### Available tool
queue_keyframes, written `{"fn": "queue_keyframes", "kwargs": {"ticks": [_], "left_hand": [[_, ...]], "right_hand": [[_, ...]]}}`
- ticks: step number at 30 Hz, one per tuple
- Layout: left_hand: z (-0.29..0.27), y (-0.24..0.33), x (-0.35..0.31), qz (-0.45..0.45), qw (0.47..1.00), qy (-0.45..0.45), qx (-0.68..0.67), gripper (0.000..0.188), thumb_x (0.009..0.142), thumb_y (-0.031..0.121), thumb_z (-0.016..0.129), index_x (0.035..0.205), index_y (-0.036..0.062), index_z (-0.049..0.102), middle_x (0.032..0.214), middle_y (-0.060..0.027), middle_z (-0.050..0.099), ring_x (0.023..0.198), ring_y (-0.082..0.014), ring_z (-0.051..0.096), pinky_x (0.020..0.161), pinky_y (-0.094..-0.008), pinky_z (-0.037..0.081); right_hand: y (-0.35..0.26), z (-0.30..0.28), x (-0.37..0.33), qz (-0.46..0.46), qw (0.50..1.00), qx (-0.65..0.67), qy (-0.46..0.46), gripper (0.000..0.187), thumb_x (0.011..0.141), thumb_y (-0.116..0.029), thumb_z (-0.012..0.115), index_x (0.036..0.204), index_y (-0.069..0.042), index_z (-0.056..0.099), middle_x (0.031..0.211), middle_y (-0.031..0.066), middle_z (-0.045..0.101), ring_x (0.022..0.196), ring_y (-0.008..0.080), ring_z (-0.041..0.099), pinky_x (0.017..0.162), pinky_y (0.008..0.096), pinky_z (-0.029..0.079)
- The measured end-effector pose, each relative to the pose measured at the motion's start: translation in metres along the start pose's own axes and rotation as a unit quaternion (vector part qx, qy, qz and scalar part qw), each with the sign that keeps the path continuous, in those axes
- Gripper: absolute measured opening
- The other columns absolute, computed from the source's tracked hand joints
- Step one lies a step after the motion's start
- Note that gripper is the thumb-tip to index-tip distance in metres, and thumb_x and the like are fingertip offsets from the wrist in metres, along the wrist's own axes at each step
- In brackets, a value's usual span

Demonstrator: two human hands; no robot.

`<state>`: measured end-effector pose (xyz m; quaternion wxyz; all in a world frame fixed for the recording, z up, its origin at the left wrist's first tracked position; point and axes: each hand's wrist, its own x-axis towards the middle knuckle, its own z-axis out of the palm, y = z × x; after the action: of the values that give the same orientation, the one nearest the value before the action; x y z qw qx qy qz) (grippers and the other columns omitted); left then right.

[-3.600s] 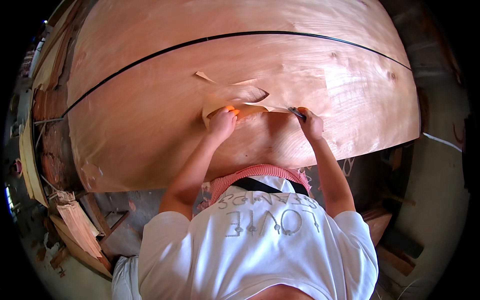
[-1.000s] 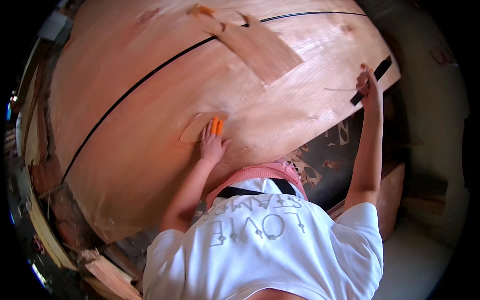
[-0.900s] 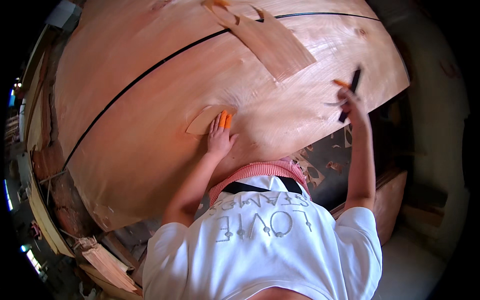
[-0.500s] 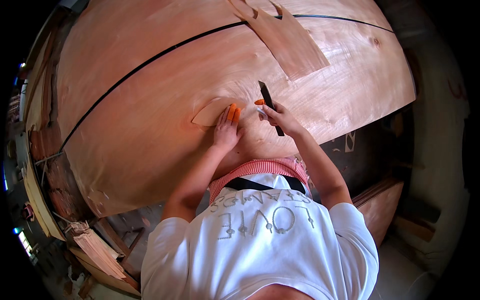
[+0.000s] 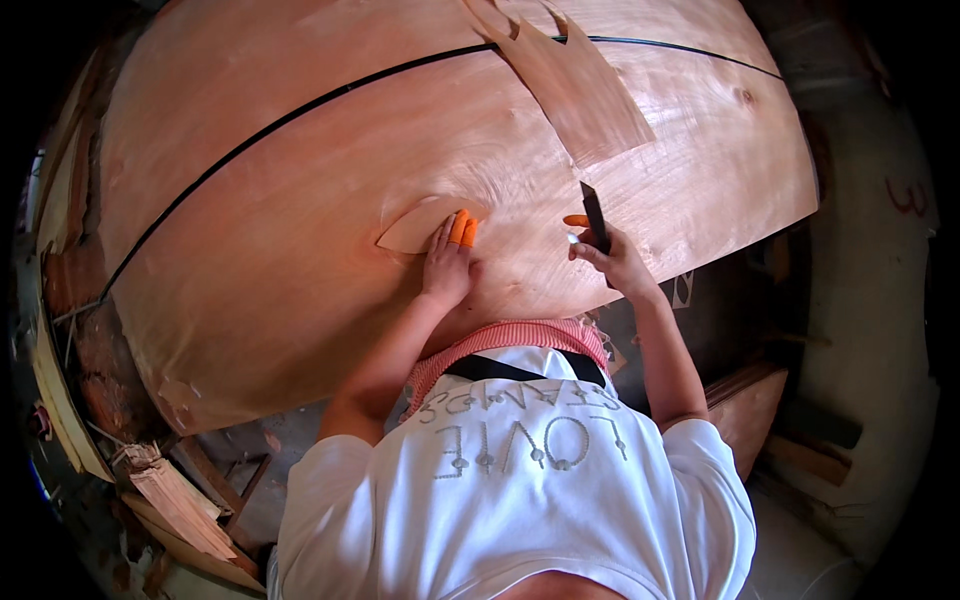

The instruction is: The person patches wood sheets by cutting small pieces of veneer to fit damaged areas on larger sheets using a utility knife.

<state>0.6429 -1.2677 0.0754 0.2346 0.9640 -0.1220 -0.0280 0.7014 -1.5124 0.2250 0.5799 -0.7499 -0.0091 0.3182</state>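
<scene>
A broad sheet of thin reddish-brown wood veneer (image 5: 270,310) spreads in front of me. On it lies a pointed, leaf-shaped veneer patch (image 5: 405,231). My left hand (image 5: 448,272) rests flat on the patch's right end, fingers stretched out, two of them in orange finger covers. My right hand (image 5: 622,264) is closed round a dark, flat knife (image 5: 594,215) with a slanted tip, held above the sheet to the right of the patch. An orange cover shows on one right finger, and something white at the thumb. Part of the knife is hidden in the hand.
A loose veneer strip with a jagged end (image 5: 590,100) lies on the sheet at the far side. A thin black band (image 5: 300,112) runs across the sheet. Bundled wood strips (image 5: 182,503) stand at lower left, and stacked sheets (image 5: 745,412) at right.
My right hand has moved right with the knife, away from the left hand and the patch. The left hand keeps its place on the patch. The whole view has shifted slightly.
</scene>
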Motion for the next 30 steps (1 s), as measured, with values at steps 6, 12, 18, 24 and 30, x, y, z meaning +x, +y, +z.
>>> {"fn": "queue_keyframes", "kwargs": {"ticks": [6,12,18,24,30], "left_hand": [[-0.039,0.043,0.017,-0.042,0.956,0.04,-0.286,0.04,0.079,0.023,0.059,0.11,-0.0019,0.051,0.113,-0.0183,0.05,0.106,-0.029,0.047,0.09,-0.0347,0.036],[-0.038,0.077,0.029,-0.157,0.79,0.068,-0.589,0.02,0.079,0.011,0.06,0.094,-0.0026,0.06,0.091,-0.0134,0.063,0.085,-0.0237,0.059,0.077,-0.03,0.046],[-0.052,0.075,0.022,-0.022,0.893,0.229,-0.387,0.015,0.08,0.007,0.057,0.094,0.0002,0.059,0.094,-0.0111,0.061,0.088,-0.0231,0.056,0.079,-0.0308,0.043],[-0.025,0.033,0.019,-0.049,0.943,0.195,-0.265,0.032,0.078,0.011,0.059,0.107,-0.0008,0.051,0.108,-0.0161,0.055,0.098,-0.031,0.052,0.084,-0.0358,0.043],[-0.005,0.011,0.008,0.027,0.998,0.055,-0.024,0.065,0.072,0.023,0.063,0.125,-0.0016,0.036,0.132,-0.0198,0.031,0.123,-0.0342,0.03,0.102,-0.0428,0.025]], "right_hand": [[0.028,0.02,0.016,-0.069,0.997,0.041,-0.013,0.044,0.084,-0.006,0.055,0.124,-0.002,0.039,0.078,0.0024,0.056,0.075,0.0069,0.054,0.068,0.0206,0.042],[0.031,0.042,0.021,-0.081,0.996,-0.036,0.034,0.043,0.081,-0.008,0.06,0.12,-0.002,0.043,0.077,0.0023,0.06,0.061,0.0041,0.046,0.058,0.0185,0.039],[0.058,0.049,0.021,-0.047,0.995,-0.014,0.083,0.021,0.081,-0.008,0.06,0.1,0.0,0.054,0.075,0.0028,0.061,0.07,0.0051,0.056,0.061,0.0179,0.043],[0.044,0.049,0.008,0.071,0.994,-0.08,-0.028,0.02,0.081,-0.021,0.061,0.078,-0.002,0.061,0.058,0.0018,0.057,0.052,0.0065,0.048,0.049,0.0228,0.038],[0.048,0.043,0.022,0.104,0.994,-0.029,0.003,0.024,0.081,-0.024,0.062,0.085,-0.001,0.063,0.053,-0.002,0.049,0.044,0.0047,0.042,0.041,0.021,0.03]]}}
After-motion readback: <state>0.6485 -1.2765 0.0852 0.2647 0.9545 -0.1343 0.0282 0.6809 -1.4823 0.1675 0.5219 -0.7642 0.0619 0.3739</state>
